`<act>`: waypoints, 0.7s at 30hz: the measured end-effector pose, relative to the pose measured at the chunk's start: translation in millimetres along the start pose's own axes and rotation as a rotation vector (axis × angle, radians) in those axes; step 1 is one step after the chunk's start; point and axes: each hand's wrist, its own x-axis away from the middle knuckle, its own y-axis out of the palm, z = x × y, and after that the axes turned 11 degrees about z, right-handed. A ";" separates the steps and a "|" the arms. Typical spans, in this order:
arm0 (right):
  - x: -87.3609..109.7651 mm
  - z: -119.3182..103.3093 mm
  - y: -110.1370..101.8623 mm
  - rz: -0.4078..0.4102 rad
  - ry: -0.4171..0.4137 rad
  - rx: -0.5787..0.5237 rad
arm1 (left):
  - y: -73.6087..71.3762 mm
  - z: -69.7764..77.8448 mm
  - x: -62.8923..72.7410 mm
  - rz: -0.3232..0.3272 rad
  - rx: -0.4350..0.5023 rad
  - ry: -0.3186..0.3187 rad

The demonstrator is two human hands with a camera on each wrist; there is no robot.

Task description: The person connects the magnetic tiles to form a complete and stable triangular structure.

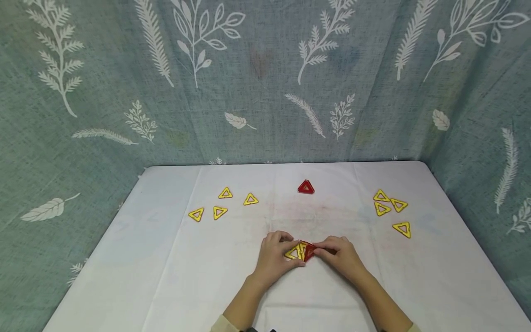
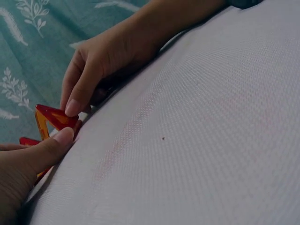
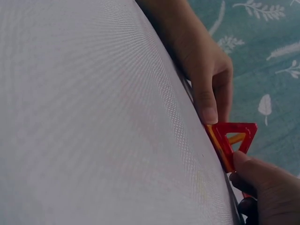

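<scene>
Near the front middle of the table, both hands meet at a small cluster of red and yellow triangular tiles with open centres. My left hand (image 1: 274,258) holds the yellow part (image 1: 300,252) from the left, thumb at the near side and fingers at the far side. From the right, my right hand (image 1: 342,258) pinches a red triangular tile (image 3: 238,127) between thumb and fingers. In the right wrist view this red tile stands raised, with a yellow tile (image 3: 236,138) showing behind it. Another bit of red (image 2: 29,140) shows beside the left thumb in the left wrist view.
Several loose yellow triangles (image 1: 225,196) lie at the back left, and several more (image 1: 401,224) at the right. A red triangle piece (image 1: 306,189) sits at the back middle. A leaf-patterned curtain (image 1: 265,92) surrounds the white-covered table (image 1: 199,276).
</scene>
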 end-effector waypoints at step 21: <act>0.7 0.0 0.7 0.020 -0.003 0.002 | -1.1 8.2 -1.6 0.091 -0.095 -0.306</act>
